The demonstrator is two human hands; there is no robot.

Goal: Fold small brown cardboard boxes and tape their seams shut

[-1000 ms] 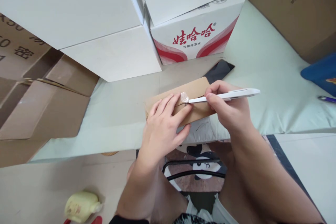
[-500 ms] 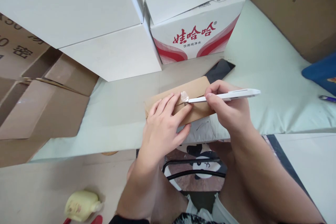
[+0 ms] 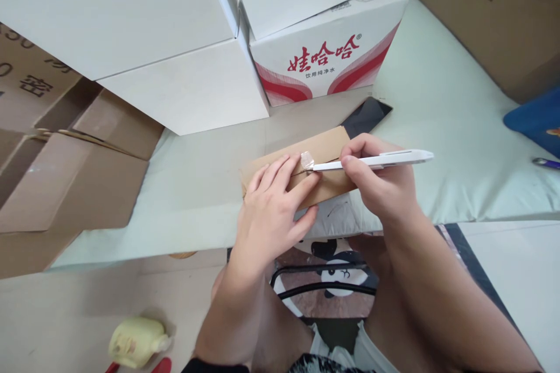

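A small brown cardboard box point(image 3: 324, 145) lies on the pale green cloth. My left hand point(image 3: 273, 204) rests on its left part, palm down, fingers spread flat over the top. In my right hand point(image 3: 382, 180) is a slim white knife point(image 3: 394, 158), pinched between thumb and fingers near its front. The tip touches the seam of the box, beside a piece of clear tape point(image 3: 307, 160) close to my left fingertips. Behind the box's right end lies a dark flat object point(image 3: 367, 115).
White boxes point(image 3: 188, 87) and a red-and-white carton point(image 3: 324, 67) stand at the back. Large cardboard boxes point(image 3: 79, 175) are on the left, another point(image 3: 499, 17) at the back right. A blue object point(image 3: 536, 122) and a pen point(image 3: 546, 164) lie right. A yellow bottle point(image 3: 135, 341) is on the floor.
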